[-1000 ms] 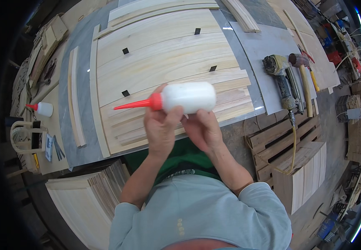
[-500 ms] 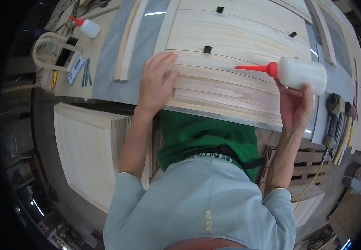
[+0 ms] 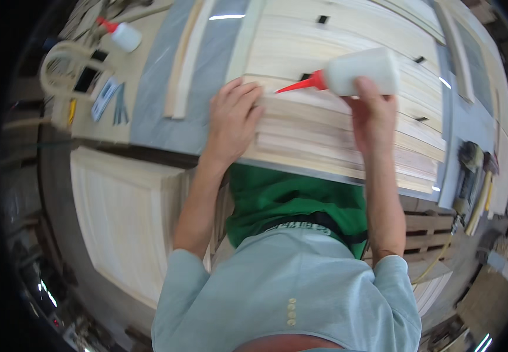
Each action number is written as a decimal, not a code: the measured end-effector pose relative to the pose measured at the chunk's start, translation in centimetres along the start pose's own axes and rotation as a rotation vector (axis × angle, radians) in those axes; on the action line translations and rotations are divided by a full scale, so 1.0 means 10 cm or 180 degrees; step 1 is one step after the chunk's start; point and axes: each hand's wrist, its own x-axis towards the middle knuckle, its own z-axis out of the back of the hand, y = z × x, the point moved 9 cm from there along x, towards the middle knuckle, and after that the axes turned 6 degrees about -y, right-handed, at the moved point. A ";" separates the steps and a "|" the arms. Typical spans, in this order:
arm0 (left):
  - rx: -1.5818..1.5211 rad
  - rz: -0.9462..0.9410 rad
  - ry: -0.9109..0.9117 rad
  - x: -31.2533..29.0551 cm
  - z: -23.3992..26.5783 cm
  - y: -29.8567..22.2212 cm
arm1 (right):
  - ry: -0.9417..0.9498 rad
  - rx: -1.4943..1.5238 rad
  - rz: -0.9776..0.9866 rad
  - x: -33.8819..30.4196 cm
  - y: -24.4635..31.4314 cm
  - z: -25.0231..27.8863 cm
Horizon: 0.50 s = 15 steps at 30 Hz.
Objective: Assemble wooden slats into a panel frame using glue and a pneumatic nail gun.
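Note:
My right hand (image 3: 373,114) is wrapped round a white squeeze bottle (image 3: 362,71) with a long red nozzle, held tilted on its side. The nozzle's tip points left and sits close above the left end of a pale wooden slat, near my left fingers. At the left ends of the slats rests my left hand (image 3: 233,120), its fingers laid forward over the wood and grasping nothing that I can see. The slats form a wooden panel (image 3: 301,38), with several small black pieces (image 3: 322,19) between the boards. Narrower strips (image 3: 306,144) lie along its near edge.
Wood strips (image 3: 189,58) lie left of the panel on the grey tabletop (image 3: 154,100). Farther left are another red-tipped bottle (image 3: 126,37) and a wooden frame piece (image 3: 60,64). An air tool (image 3: 469,161) and a hammer (image 3: 488,164) lie right. Stacked panels (image 3: 122,217) stand below the table's left side.
My right hand has carried the bottle left, bringing its nozzle down toward the slats' left end by my left hand. The left hand stays at the panel's edge. The whole view has shifted slightly.

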 end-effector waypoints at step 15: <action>-0.0122 0.0258 0.0169 -0.01 0.01 0.01 | 0.0000 0.0228 -0.0285 0.00 -0.14 -0.05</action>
